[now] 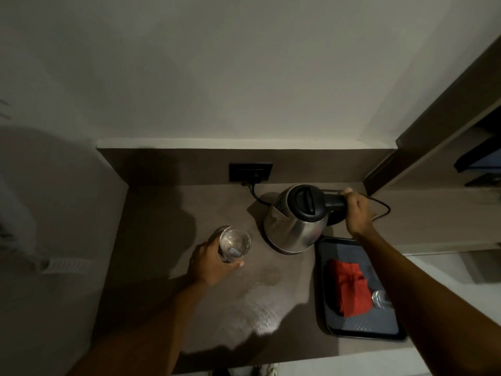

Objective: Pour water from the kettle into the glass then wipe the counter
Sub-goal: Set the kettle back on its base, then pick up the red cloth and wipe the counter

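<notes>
A steel kettle with a black lid stands upright near the back of the brown counter. My right hand is wrapped around its black handle on the right side. A clear glass stands to the left of the kettle, and my left hand grips it from the near left side. A folded red cloth lies on a dark tray at the right.
A black wall socket sits behind the kettle, and a cord loops along the counter at the back right. A second clear glass lies on the tray beside the cloth. A wet patch shines on the counter in front of the kettle.
</notes>
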### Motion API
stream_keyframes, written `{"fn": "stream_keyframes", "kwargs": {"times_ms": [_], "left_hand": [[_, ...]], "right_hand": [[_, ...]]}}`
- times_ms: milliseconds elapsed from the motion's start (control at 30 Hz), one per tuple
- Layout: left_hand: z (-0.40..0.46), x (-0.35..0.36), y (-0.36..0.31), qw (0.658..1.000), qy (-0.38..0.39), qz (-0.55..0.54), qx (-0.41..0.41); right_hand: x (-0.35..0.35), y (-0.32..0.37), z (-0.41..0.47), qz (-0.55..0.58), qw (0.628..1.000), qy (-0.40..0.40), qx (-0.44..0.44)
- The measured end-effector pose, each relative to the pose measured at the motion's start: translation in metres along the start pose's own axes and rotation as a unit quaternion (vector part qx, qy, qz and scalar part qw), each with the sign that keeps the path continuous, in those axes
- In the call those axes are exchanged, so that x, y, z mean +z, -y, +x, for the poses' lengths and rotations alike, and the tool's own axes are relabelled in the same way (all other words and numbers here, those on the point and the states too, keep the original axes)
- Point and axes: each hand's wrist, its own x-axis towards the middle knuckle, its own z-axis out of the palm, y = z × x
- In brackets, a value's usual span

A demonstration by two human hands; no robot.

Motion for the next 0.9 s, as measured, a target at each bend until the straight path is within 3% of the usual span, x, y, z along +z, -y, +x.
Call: {"fn": "stream_keyframes", "kwargs": {"times_ms": [200,300,367,500,700,800,900], "left_hand": [[0.001,0.001,-0.001,0.999,0.027,0.009,-0.031],[-0.003,-0.007,-0.004,0.998,0.061,-0.008,-0.01],[-0.012,-0.01,0.006,0.998,0.069,0.002,0.004],[-0.045,-0.018,0.046,0.997,0.026,0.068,-0.021],[-0.086,-0.057,0.111,0.97,-0.017,0.236,0.049],[-0.101,-0.058,0.127,0.962,-0.006,0.267,0.048],[-0.104,-0.056,0.133,0.956,0.004,0.29,0.05]], "right_hand": [[0.001,-0.01,-0.069,-0.053,0.988,-0.135,0.052],[0.011,-0.046,-0.142,-0.253,0.962,-0.079,0.064],[0.013,-0.072,-0.177,-0.325,0.939,-0.011,0.114],[0.011,-0.099,-0.195,-0.346,0.919,0.052,0.181],[0.009,-0.088,-0.182,-0.358,0.917,0.01,0.176],[0.022,-0.074,-0.186,-0.331,0.934,-0.052,0.124],[0.06,-0.052,-0.201,-0.311,0.948,-0.024,0.059]]}}
